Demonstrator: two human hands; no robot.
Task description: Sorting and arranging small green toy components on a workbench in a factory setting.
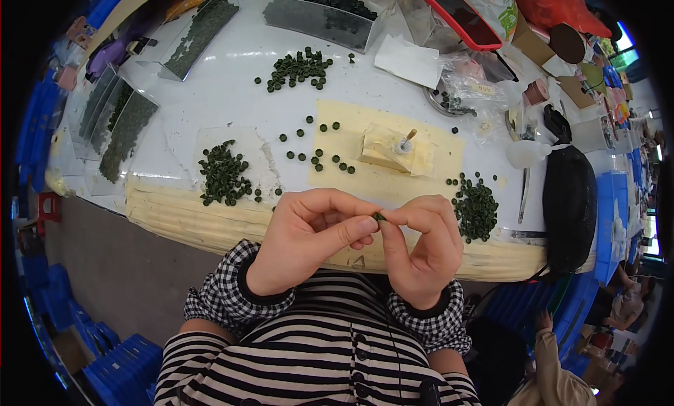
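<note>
In the middle of the frame, 2 bare hands meet over the near edge of a white table (175,128). Between their fingertips is 1 small green piece (379,217), mostly hidden by the fingers. The left hand (302,241) has its thumb and index finger clamped on the piece from the left, the other fingers curled behind. The right hand (425,248) has its thumb and index finger clamped on it from the right. Both wrists wear checked cuffs.

Just above the hands, loose round green pieces (319,153) lie scattered, some on a yellow sheet (340,114). On that sheet sits a yellow block (382,149) with a short stick (411,135) standing up from it. A left heap (225,174) of curled green pieces lies left of center, and a right heap (477,209) lies just beyond the right hand. A third heap (298,70) of round pieces is at upper center, below a clear bin (323,23) holding more.

Toward the right side are tweezers (524,195), a white bottle (526,154) and a black bag (570,202). White paper (407,62) lies at upper right of center.
</note>
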